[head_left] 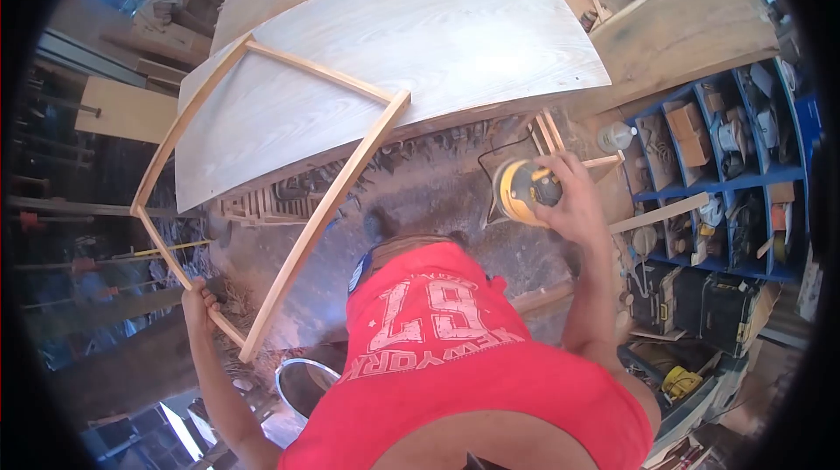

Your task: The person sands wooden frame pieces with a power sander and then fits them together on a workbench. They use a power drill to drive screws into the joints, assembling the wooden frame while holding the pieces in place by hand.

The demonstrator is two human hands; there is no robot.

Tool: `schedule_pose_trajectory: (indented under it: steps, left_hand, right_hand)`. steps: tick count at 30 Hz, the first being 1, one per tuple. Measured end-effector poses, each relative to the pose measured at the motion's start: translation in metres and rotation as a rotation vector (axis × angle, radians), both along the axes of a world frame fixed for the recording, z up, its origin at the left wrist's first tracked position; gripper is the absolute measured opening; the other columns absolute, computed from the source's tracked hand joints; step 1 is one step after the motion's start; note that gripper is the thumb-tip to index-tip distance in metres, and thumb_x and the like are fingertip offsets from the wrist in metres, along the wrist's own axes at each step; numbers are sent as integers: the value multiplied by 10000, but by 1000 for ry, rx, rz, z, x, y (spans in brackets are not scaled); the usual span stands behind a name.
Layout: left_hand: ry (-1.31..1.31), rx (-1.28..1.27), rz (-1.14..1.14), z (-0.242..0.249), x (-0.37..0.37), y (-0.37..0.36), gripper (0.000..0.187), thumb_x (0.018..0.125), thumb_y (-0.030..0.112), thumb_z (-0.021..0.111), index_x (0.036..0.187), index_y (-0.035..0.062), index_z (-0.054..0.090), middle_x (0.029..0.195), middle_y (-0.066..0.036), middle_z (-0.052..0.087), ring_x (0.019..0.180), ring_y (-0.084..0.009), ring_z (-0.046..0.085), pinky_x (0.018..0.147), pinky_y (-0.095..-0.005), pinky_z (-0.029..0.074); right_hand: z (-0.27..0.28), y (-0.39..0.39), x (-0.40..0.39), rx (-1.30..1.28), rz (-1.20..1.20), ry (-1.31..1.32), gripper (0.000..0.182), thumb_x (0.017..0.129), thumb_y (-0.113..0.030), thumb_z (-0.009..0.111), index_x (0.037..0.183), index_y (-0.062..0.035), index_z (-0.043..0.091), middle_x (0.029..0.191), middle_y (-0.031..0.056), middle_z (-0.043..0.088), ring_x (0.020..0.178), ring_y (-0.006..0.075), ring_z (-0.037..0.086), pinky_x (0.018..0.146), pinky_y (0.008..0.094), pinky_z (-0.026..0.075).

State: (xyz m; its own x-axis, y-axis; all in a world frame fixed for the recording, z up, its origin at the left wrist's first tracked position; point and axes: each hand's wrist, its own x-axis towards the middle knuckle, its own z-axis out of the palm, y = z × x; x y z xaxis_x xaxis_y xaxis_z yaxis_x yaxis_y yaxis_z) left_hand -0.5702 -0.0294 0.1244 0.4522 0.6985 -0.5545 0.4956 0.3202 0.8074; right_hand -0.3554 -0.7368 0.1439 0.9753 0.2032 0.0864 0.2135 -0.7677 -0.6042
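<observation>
My left hand [200, 299] is wrapped around the lower bar of a light wooden frame [324, 227], near one corner. The four-sided frame is tilted, its far end resting over a large whitish wood-grain panel [455, 41] on the workbench. In my right hand [573, 199] is a yellow and black orbital sander [521, 192], gripped from above and held to the right of the frame. The sander is apart from the frame, above the floor in front of the bench, and its outline is slightly blurred.
A blue shelf unit [739, 179] with filled compartments stands at the right, a clear plastic bottle [616, 136] beside it. Clamps and bars line the left side. A round-rimmed bucket [306, 387] stands low by my left side. Black tool cases [726, 308] sit at lower right.
</observation>
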Motion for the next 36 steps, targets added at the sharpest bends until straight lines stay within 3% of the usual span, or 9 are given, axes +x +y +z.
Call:
schedule_pose_trajectory:
  steps: [8,12,16,18,22,24,28,31,36]
  left_hand:
    - [126,291,-291,-53,109,95,121,1012,222,537,988,105,558,623,40,404,446,-84,409,380,-281,384]
    - [88,673,-454,-95,205,174,198,965,225,601,976,28,602,661,-25,545,451,-137,514,402,-307,413]
    - [133,1189,-675,-139,319,268,335,943,273,625,1133,4,686,815,-186,682,716,-336,687,679,-466,523]
    - [210,1187,-647,-120,370,259,397,940,313,624,1189,8,675,965,-243,711,962,-412,692,849,-494,519]
    - [262,1232,-681,-124,461,273,420,933,335,625,1205,21,685,1067,-255,712,1050,-426,676,911,-501,517]
    - [102,1387,-434,-139,490,290,439,909,352,646,1214,41,701,1051,-246,721,1013,-450,682,914,-514,526]
    - [220,1476,-310,-72,455,161,572,858,378,702,1333,66,636,1276,-252,630,1202,-446,576,1027,-559,442]
    - [196,1416,-175,-83,379,82,830,817,381,749,1497,25,434,1516,-286,395,1386,-430,380,1135,-583,311]
    - [274,1121,27,-122,352,-18,988,806,295,737,1534,-128,220,1520,-395,291,1435,-511,288,1187,-558,264]
  right_hand:
    - [55,101,81,-124,184,-61,575,705,-167,819,1251,-156,638,1204,126,596,1105,345,621,906,423,530]
    - [71,167,108,-168,160,-37,575,703,-147,812,1251,-145,639,1226,137,596,1101,363,627,913,429,537]
    - [87,225,133,-194,160,47,577,688,-98,837,1230,-92,641,1233,130,593,1126,333,630,915,393,541]
    - [93,249,144,-204,160,55,580,688,-92,841,1232,-104,642,1236,133,593,1131,338,628,915,395,543]
    - [92,290,163,-316,215,21,578,698,-106,843,1237,-146,638,1261,140,584,1139,360,614,929,426,541]
    - [84,305,170,-323,250,46,579,700,-110,841,1239,-158,635,1272,145,579,1143,369,608,936,437,540]
    - [67,317,188,-309,324,30,582,699,-112,828,1243,-176,633,1292,171,563,1160,384,595,948,443,542]
    - [59,318,200,-337,415,44,548,715,-146,819,1231,-196,642,1306,161,557,1159,375,597,928,452,552]
    - [51,332,214,-335,637,-5,500,748,-197,788,1226,-198,641,1254,173,558,1083,382,612,850,456,570]
